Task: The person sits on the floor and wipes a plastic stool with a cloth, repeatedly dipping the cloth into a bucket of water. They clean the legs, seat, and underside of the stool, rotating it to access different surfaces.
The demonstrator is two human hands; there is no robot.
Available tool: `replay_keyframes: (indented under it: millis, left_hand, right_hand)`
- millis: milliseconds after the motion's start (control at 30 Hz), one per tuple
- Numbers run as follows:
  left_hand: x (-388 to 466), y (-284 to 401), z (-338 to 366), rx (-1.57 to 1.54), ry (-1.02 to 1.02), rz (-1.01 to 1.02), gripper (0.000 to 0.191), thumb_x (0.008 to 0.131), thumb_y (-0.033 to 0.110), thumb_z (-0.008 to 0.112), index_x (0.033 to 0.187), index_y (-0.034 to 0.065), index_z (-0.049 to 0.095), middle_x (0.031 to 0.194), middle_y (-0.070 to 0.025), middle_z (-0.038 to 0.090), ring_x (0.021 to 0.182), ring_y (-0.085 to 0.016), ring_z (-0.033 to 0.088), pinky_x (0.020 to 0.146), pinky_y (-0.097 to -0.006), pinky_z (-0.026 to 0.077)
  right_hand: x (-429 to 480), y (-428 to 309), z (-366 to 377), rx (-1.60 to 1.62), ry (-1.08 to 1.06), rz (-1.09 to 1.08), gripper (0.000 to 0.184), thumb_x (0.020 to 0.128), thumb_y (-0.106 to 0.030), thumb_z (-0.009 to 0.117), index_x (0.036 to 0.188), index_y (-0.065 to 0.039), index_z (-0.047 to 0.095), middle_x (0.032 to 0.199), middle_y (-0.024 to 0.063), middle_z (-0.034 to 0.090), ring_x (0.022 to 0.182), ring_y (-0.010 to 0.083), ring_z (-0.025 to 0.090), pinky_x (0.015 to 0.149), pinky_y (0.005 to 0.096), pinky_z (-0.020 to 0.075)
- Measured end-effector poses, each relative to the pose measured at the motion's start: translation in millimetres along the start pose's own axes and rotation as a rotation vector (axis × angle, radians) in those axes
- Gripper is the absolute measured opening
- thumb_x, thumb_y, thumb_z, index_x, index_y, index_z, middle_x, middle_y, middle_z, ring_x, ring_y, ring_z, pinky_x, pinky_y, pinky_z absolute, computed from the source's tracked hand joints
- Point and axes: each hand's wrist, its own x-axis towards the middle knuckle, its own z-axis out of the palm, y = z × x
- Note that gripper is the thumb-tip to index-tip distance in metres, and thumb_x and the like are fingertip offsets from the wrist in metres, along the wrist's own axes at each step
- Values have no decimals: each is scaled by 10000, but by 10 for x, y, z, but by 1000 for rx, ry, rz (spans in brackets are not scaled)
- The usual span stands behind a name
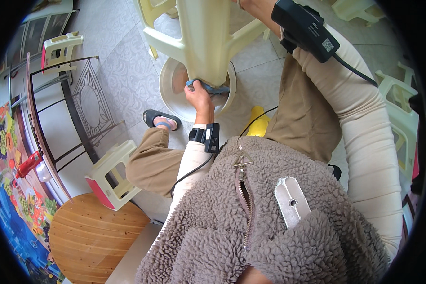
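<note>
My left hand (200,98) pinches a blue cloth (218,89) against the lower end of a cream plastic stool's leg (207,46). That leg end hangs over the mouth of a round whitish bucket (166,101) on the floor. Part of the cloth lies behind my fingers and under the leg. Crossbars (165,42) run from the leg to both sides; the rest of the stool passes out of the picture at the top. My right forearm reaches up beside the stool to the top edge, and the right hand is out of view.
Plastic stools stand at left (115,174), far left (62,49) and right (397,120). A metal-framed table (39,117) with a red bottle (28,165) is at left. Near me are a round wooden top (96,241), a yellow item (258,122) and a sandal (161,119). Cables trail from both wrist devices.
</note>
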Motion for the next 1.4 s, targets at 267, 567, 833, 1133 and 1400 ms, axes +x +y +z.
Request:
replay_keyframes:
  millis: [267,567,833,1133,1400]
  left_hand:
    - [-297,33,-105,36,-171,-115,789,694,31,669,1321,14,190,1193,-130,409,1041,-220,471,805,-316,458]
    - [-337,-46,257,327,119,80,778,668,-10,670,1292,0,205,1221,-149,390,1100,-244,442,925,-335,393]
    - [-46,-165,184,-73,113,-43,427,765,-16,580,1156,-34,409,1085,-147,519,967,-264,538,840,-370,454]
    - [-80,-281,279,-343,-19,-374,266,778,-25,553,1042,-40,524,992,-116,591,878,-260,599,771,-381,504]
    - [121,-62,213,62,-38,87,417,716,-26,604,1118,-23,491,1026,-72,563,888,-176,557,787,-278,438]
  right_hand:
    - [-33,77,12,-33,-7,-25,800,839,-679,312,1018,43,606,852,78,627,747,197,586,708,299,448]
    - [-147,104,87,-9,27,71,797,830,-698,304,967,23,615,777,75,611,692,202,569,662,322,449]
    - [-107,146,72,228,-53,61,779,810,-722,320,942,-14,616,749,40,596,640,181,546,606,314,453]
    - [-55,137,68,-87,47,69,788,811,-719,327,955,1,611,773,38,597,676,159,556,619,302,455]
    - [324,109,-33,268,16,-94,771,845,-672,331,1157,5,527,1052,45,597,886,163,553,798,263,443]
